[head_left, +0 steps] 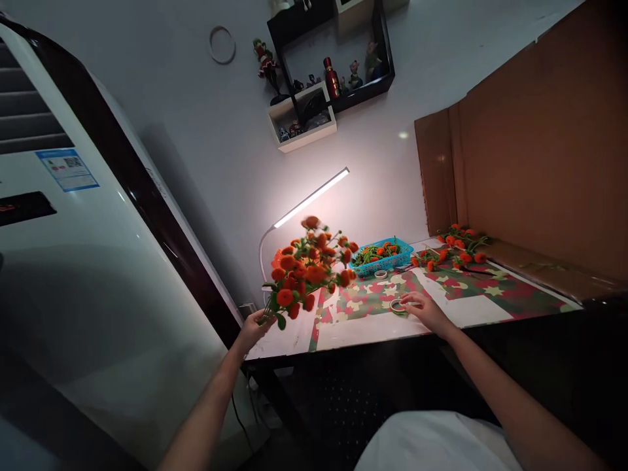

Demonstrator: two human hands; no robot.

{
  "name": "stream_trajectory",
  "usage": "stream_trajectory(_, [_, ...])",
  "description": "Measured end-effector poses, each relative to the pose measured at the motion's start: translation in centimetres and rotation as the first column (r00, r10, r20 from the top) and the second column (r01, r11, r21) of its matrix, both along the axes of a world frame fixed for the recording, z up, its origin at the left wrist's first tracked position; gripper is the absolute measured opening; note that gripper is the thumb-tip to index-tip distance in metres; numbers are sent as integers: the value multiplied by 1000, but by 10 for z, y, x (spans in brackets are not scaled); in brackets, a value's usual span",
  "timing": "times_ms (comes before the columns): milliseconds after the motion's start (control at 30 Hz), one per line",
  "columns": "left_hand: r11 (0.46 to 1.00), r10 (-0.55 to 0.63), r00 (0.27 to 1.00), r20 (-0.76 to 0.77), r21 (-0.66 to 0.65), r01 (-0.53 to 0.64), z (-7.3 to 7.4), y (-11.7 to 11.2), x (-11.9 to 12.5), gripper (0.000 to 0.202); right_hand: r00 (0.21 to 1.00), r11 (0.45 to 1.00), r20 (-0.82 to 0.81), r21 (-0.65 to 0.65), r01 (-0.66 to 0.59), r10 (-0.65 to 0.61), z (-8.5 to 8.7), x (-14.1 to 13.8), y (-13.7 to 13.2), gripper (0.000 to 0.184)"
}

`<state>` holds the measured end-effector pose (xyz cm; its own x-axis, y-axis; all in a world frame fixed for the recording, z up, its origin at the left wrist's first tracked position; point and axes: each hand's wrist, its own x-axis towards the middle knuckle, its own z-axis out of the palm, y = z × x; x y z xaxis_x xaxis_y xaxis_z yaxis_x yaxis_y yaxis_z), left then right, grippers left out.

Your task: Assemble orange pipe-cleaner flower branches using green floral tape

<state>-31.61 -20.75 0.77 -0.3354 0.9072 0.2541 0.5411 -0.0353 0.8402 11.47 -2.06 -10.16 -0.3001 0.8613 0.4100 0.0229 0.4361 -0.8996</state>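
A bunch of orange flowers [307,271] with green leaves is held up over the table's left end. My left hand [252,330] is closed around its stems at the lower left. Low over the patterned table cover, my right hand [424,311] has its fingertips pinched at the edge of a roll of green tape [398,306], which lies near the front edge. Farther back lies another small tape roll [381,275]. Behind it, a blue plastic basket [387,265] holds more orange flowers and green stems.
Loose orange flower stems [458,252] lie at the back right against a tall cardboard sheet [534,150]. A lit desk lamp [311,198] leans over the back left. A large white appliance [118,288] stands left of the table [353,333]. Wall shelves [363,91] hold figurines.
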Motion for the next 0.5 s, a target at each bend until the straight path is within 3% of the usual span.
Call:
stream_trajectory(233, [990, -96, 942, 321, 130, 56, -25, 5, 45, 51, 1000, 1000, 6, 2, 14, -14, -2, 0, 2, 22])
stream_trajectory(500, [964, -174, 844, 508, 264, 39, -64, 13, 109, 49, 1000, 1000, 10, -22, 22, -22, 2, -1, -2, 28])
